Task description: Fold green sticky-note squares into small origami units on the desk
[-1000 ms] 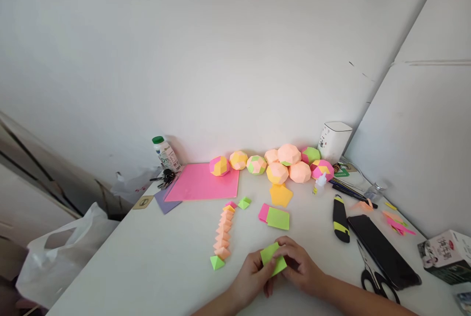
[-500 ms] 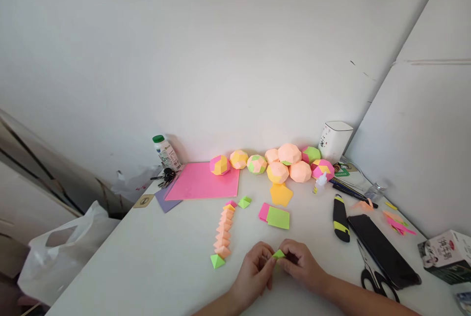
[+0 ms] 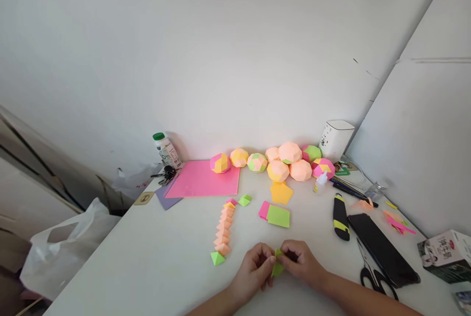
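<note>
A pale wall (image 3: 235, 51) is rising behind a white table (image 3: 162, 252). Far to the left of the left hand (image 3: 250, 276), a white plastic bag (image 3: 69, 257) is sitting beyond the table's edge. Well ahead on that side, a bottle (image 3: 167, 151) with a green cap is standing near some keys (image 3: 168, 174), and a pink sheet (image 3: 202, 181) is lying partly over a purple sheet (image 3: 168, 202).

Nearer, just left of the left hand, a row of folded paper pieces (image 3: 222, 230) is stretching away from the person. The left hand is pinching a green paper (image 3: 278, 269) between thumb and fingers. That paper is standing out at the fingertips, right between the two hands, bent and partly covered. The right hand (image 3: 301, 267) is grasping its other side.

Straight ahead of the hands, pink and green notes (image 3: 278, 216) are lying flat, and farther off, paper balls (image 3: 290, 152) are clustering by the wall.

To the right of the right hand, a cutter (image 3: 341, 218), scissors (image 3: 373, 279) and a phone (image 3: 382, 250) are lying together; farther right, a carton (image 3: 445, 255) is standing.
</note>
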Demonstrator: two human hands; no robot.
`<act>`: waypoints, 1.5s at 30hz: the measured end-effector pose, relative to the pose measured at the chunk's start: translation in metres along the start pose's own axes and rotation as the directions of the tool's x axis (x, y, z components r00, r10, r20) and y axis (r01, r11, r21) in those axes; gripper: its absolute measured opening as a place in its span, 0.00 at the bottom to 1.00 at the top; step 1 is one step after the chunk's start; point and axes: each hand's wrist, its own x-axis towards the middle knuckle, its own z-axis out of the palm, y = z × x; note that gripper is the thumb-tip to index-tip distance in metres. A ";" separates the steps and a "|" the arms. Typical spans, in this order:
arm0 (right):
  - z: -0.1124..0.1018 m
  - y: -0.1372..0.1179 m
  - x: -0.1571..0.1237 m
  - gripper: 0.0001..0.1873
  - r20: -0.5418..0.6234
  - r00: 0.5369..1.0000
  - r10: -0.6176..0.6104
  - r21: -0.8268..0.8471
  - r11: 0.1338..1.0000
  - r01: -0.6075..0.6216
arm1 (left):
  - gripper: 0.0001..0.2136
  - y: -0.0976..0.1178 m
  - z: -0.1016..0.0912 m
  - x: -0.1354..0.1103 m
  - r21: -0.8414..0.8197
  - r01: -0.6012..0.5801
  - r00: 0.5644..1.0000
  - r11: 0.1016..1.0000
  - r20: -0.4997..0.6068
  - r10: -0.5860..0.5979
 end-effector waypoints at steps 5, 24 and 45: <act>-0.001 -0.001 -0.001 0.20 0.030 1.000 -0.004 0.031 1.000 0.003 | 0.21 0.001 0.001 -0.002 -0.022 0.022 1.000 1.000 -0.004 -0.022; -0.003 0.001 0.000 0.15 0.084 0.996 0.034 0.117 0.992 -0.043 | 0.19 -0.002 0.001 -0.001 -0.041 -0.040 0.998 0.998 0.055 0.042; -0.004 0.002 0.000 0.18 0.080 0.997 0.007 0.070 0.997 -0.013 | 0.12 -0.006 -0.001 -0.004 0.178 -0.189 0.968 0.966 -0.132 0.214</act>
